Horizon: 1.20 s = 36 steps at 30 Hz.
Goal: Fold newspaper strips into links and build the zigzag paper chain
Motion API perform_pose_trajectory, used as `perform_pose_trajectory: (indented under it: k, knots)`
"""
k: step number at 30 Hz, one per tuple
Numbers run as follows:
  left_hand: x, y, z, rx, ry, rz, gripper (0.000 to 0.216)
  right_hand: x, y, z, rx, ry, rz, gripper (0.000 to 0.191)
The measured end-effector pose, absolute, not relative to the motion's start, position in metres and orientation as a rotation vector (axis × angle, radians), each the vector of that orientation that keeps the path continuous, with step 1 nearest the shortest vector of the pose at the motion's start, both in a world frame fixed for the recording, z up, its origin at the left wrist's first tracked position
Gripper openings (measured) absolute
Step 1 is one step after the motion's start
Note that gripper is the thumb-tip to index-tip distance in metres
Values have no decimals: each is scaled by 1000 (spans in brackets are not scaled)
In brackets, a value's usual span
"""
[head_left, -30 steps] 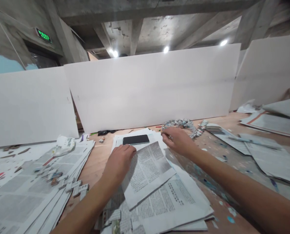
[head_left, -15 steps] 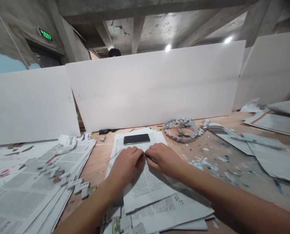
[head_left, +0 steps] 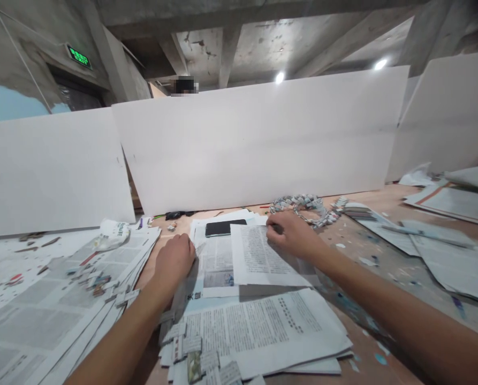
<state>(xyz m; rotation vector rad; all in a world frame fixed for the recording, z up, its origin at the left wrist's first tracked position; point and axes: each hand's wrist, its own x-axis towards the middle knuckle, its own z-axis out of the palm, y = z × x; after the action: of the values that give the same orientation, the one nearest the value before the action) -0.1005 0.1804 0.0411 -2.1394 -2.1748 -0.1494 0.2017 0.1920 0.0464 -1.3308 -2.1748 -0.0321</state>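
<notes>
My right hand (head_left: 289, 231) pinches the upper right corner of a printed paper sheet (head_left: 263, 262), raised a little over the papers beneath. My left hand (head_left: 176, 258) is at the left edge of the paper stack, fingers curled in and pressed together. At its fingertips shows a bit of a clear, ruler-like strip (head_left: 199, 248); whether the hand grips it is hidden. A black phone (head_left: 218, 229) lies behind the sheet, partly covered by it. Nearer me is a stack of printed pages (head_left: 258, 331), with folded newspaper links (head_left: 200, 359) on its front left.
Newspapers (head_left: 25, 315) with a folded-paper chain (head_left: 106, 286) and a white plastic bag (head_left: 112, 235) lie left. Woven paper rings (head_left: 323, 211) stand behind my right hand. More newspapers (head_left: 443, 256) are on the right. White boards (head_left: 255, 144) rise behind the table; a person's head (head_left: 184, 85) shows above.
My hands have moved apart from the middle of the sheet. The right one has carried the sheet up and right, uncovering papers below; the left has moved to the stack's left edge.
</notes>
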Motion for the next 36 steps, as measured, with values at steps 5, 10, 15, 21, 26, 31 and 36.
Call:
perform_pose_trajectory:
  k: [5, 10, 15, 21, 26, 31, 36]
  knots:
    - [-119, 184, 29, -2130, -2348, -40, 34, 185, 181, 33, -1303, -2259, 106, 16]
    - [-128, 184, 29, -2183, -2453, -188, 31, 159, 165, 13, -1216, -2354, 222, 16]
    - [-113, 181, 41, -2311, -2419, -712, 30, 149, 161, 4, -1128, -2337, 286, 23]
    - [-60, 165, 25, -2899, -2222, -1264, 32, 151, 163, 11, -1090, -2120, 510, 27]
    - [-42, 155, 16, -3095, -2042, -1465, 26, 149, 160, 15, -985, -1992, 771, 23]
    - [-43, 147, 22, -3104, -1850, -1270, 28, 156, 169, 22, -1002, -1812, 885, 18]
    - [-42, 140, 19, -3102, -1802, -859, 70, 175, 184, 32, -1047, -1637, 1027, 19]
